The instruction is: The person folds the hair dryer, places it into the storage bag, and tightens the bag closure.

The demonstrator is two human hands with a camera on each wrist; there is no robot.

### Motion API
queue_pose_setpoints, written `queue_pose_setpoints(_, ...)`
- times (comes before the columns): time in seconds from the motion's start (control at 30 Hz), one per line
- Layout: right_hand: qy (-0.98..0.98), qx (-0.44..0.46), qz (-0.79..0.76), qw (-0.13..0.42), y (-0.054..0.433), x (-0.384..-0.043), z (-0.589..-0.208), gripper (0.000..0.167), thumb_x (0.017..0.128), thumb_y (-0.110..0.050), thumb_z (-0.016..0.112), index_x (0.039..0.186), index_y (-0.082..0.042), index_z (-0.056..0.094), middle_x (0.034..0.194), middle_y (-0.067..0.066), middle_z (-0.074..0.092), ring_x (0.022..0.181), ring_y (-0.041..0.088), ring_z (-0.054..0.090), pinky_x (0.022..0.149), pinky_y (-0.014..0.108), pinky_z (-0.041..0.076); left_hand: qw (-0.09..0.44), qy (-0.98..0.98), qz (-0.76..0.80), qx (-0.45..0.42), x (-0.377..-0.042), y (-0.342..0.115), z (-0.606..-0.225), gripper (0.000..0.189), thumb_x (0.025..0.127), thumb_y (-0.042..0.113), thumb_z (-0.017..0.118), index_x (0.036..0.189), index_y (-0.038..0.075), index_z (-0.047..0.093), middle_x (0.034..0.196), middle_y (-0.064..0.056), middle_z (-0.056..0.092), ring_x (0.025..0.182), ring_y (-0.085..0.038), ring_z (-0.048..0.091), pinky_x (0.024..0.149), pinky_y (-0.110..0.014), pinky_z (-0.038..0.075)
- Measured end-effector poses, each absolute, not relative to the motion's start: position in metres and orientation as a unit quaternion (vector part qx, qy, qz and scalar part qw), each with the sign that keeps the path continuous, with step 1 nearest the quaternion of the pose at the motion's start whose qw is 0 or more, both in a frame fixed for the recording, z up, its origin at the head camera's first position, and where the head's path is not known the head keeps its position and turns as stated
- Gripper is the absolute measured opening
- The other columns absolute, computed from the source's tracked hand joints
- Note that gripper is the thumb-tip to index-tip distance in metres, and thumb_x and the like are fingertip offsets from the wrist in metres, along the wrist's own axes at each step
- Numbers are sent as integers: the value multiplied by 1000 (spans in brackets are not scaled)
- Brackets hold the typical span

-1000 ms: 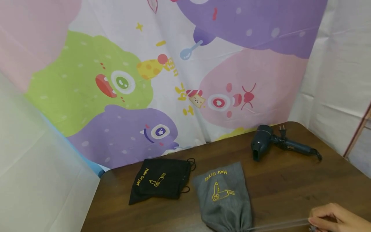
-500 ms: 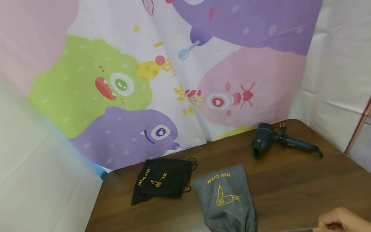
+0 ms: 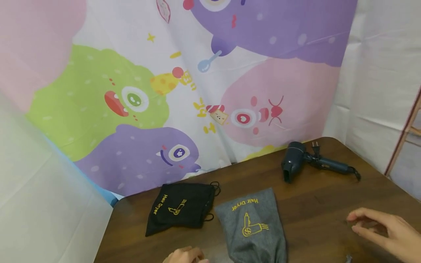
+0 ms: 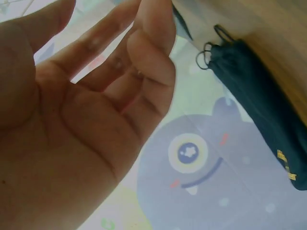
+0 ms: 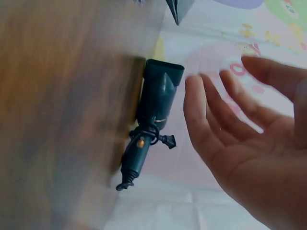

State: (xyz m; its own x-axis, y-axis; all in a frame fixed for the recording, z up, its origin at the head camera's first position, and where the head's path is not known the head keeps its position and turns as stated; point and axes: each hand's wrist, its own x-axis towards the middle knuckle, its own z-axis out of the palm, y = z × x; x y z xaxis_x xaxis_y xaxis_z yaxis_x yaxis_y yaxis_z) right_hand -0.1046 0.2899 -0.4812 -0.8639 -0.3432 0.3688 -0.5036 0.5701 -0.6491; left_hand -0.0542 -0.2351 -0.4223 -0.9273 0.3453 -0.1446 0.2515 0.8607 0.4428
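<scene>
A grey drawstring pouch with yellow "Hair Dryer" lettering lies at the front of the table, its gathered end running below the head view. Left of it, a black pouch with the same lettering and loose cord loops lies flat. My left hand shows at the bottom edge beside the grey pouch; in the left wrist view its fingers bend loosely around nothing. My right hand hovers at the right with relaxed fingers and thumb apart, holding nothing. Below its fingertips is a small greyish piece, cut off by the frame.
A dark hair dryer lies at the back right of the wooden table, its cord wrapped round the handle and the plug sticking up. Behind the table hangs a cartoon-printed cloth; white cloth hangs at the right side.
My right hand has let go of the thin light cord that it pinched, and its fingers have spread. My left hand has come into the head view at the bottom edge.
</scene>
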Motion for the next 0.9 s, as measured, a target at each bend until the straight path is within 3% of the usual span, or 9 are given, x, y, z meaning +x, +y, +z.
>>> queue_pose_setpoints(0.13, -892, 205, 365, 174, 290, -113, -473, 32, 78, 3, 79, 106, -7, 67, 104, -30, 59, 89, -12, 56, 60, 17, 50, 80, 948, 218, 216, -65, -229, -408, 29, 99, 40, 58, 91, 14, 69, 73, 16, 49, 61, 4, 44, 54, -22, 44)
queue_pose_setpoints(0.27, -899, 182, 348, 192, 294, -121, -467, 34, 80, -1, 80, 111, -8, 66, 109, -34, 54, 95, -20, 48, 62, 14, 49, 47, 933, 237, 266, -77, -221, -397, 28, 102, 36, 56, 95, 13, 69, 77, 15, 51, 64, 5, 44, 57, -19, 45)
queue_pose_setpoints(0.4, -912, 170, 323, 187, 298, -133, -460, 35, 84, -7, 78, 116, -6, 63, 112, -10, 66, 99, -24, 39, 64, 13, 48, 2, 926, 249, 283, -87, -207, -390, 23, 102, 34, 58, 96, 15, 69, 80, 14, 53, 67, 5, 47, 59, -17, 46)
queue_pose_setpoints(0.5, -914, 193, 295, 199, 299, -145, -453, 37, 82, -5, 79, 115, -5, 64, 110, 11, 67, 99, -21, 43, 66, 13, 49, -23, 923, 249, 294, -96, -198, -385, 21, 102, 34, 57, 99, 17, 68, 80, 15, 51, 68, 4, 47, 60, -16, 45)
queue_pose_setpoints(0.67, -908, 226, 299, 188, 300, -165, -445, 35, 82, -1, 78, 114, -6, 65, 110, 9, 67, 98, -15, 50, 68, 16, 51, -45, 921, 221, 317, -115, -184, -378, 21, 102, 34, 57, 107, 16, 68, 83, 14, 52, 69, 2, 48, 61, -16, 45)
queue_pose_setpoints(0.9, -908, 224, 309, 172, 303, -192, -434, 27, 88, -5, 74, 114, -5, 65, 108, 11, 68, 91, -13, 51, 69, 17, 51, -54, 917, 203, 341, -146, -164, -369, 24, 102, 34, 57, 114, 15, 66, 99, 5, 64, 77, 0, 56, 68, -17, 49)
